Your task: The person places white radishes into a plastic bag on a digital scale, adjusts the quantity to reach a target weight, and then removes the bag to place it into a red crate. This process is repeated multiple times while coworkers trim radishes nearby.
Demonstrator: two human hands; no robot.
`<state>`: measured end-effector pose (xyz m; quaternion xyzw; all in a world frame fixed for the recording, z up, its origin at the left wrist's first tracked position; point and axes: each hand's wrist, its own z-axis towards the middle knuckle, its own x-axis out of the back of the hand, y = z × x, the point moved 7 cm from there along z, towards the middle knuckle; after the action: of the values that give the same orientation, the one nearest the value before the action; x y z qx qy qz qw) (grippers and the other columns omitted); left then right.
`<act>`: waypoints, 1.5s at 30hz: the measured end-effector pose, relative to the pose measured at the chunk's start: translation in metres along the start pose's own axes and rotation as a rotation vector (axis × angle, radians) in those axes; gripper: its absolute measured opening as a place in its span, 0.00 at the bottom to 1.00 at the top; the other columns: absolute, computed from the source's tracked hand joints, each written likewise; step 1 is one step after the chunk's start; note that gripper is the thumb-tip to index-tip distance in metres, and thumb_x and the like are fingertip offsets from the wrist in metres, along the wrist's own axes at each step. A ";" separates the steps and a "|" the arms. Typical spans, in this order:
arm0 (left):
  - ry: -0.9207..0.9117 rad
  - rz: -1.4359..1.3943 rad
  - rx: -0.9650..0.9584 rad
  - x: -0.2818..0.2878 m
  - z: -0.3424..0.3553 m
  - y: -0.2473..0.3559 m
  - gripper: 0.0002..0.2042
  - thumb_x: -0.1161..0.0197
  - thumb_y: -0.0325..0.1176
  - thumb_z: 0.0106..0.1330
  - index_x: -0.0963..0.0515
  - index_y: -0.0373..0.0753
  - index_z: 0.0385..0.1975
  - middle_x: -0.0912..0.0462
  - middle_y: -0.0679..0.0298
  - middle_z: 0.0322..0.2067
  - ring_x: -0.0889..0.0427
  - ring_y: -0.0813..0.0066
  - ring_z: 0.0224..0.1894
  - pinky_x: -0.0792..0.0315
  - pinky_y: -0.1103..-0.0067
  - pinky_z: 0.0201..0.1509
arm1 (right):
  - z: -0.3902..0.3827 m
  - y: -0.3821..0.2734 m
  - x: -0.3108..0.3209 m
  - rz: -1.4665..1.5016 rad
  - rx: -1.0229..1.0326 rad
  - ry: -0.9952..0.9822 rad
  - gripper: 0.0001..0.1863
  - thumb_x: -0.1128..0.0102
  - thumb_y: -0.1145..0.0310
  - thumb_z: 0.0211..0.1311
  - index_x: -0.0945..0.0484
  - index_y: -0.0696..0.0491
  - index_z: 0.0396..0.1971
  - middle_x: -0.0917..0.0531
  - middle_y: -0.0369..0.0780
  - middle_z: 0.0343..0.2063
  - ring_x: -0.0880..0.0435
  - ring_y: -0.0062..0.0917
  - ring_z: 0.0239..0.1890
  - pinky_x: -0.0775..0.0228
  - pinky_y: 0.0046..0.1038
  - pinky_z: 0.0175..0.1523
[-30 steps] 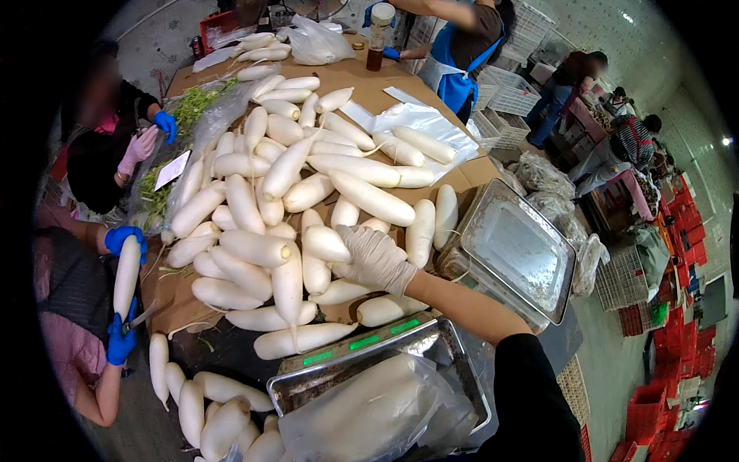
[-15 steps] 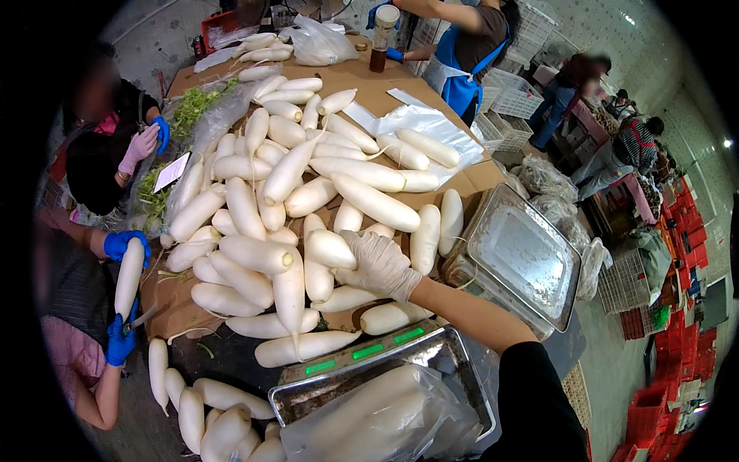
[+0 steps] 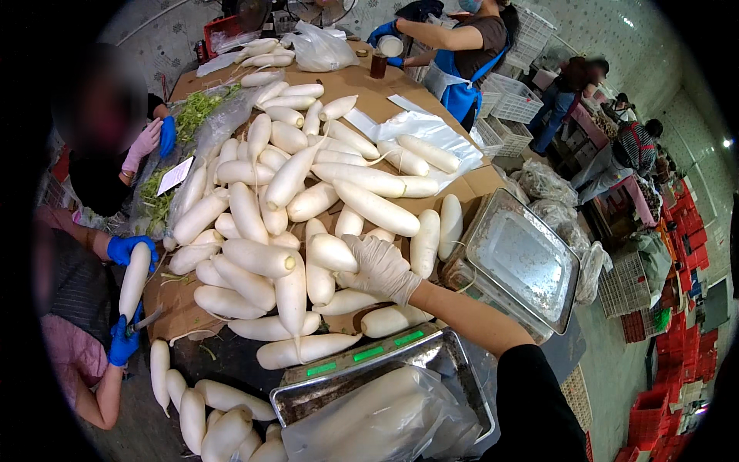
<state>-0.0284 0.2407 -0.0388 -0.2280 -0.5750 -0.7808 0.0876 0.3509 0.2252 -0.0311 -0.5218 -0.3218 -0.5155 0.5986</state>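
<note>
My right hand (image 3: 381, 269), in a pale thin glove, reaches in from the lower right. Its fingers are closed over the right end of a white radish (image 3: 331, 252) in the middle of the heap. Many more long white radishes (image 3: 373, 208) lie around it on the cardboard-covered table (image 3: 389, 73). Nearer to me a metal tray (image 3: 481, 385) sits by a scale with green display panels (image 3: 368, 354). A clear plastic bag of radishes (image 3: 369, 420) lies in the tray. My left hand is out of view.
Another metal pan (image 3: 523, 254) stands right of my wrist. At the left a co-worker's blue-gloved hands (image 3: 123, 339) hold a radish and a knife (image 3: 146, 319). More radishes (image 3: 223, 431) lie at lower left. White plastic sheets (image 3: 431, 135) and a brown jar (image 3: 378, 65) are farther off.
My right hand stays on the same radish, almost unmoved. At the far end, a co-worker's blue-gloved hand has lowered and the pale container above the brown jar has tipped aside. The view has shifted slightly.
</note>
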 end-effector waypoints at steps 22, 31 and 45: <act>0.007 0.006 0.012 0.008 -0.014 0.001 0.15 0.38 0.39 0.60 0.22 0.35 0.42 0.22 0.57 0.41 0.24 0.58 0.42 0.32 0.68 0.50 | 0.003 -0.006 0.009 0.110 -0.059 -0.128 0.26 0.36 0.53 0.51 0.31 0.56 0.42 0.21 0.49 0.31 0.19 0.44 0.35 0.28 0.45 0.41; 0.014 0.008 0.019 0.009 -0.011 0.001 0.16 0.39 0.39 0.61 0.23 0.35 0.43 0.22 0.57 0.43 0.24 0.59 0.43 0.32 0.68 0.51 | 0.024 0.074 0.045 0.249 -0.131 0.045 0.16 0.42 0.59 0.63 0.20 0.54 0.45 0.17 0.45 0.34 0.17 0.33 0.36 0.26 0.32 0.43; 0.010 0.039 0.048 0.021 -0.013 0.011 0.17 0.39 0.40 0.62 0.23 0.34 0.45 0.22 0.57 0.45 0.24 0.59 0.46 0.32 0.69 0.53 | 0.072 0.208 0.022 -0.159 -0.430 0.013 0.14 0.52 0.70 0.65 0.22 0.57 0.46 0.18 0.50 0.43 0.19 0.41 0.47 0.30 0.38 0.53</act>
<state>-0.0461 0.2273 -0.0224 -0.2331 -0.5884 -0.7662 0.1111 0.5661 0.2723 -0.0535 -0.6070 -0.2407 -0.6214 0.4331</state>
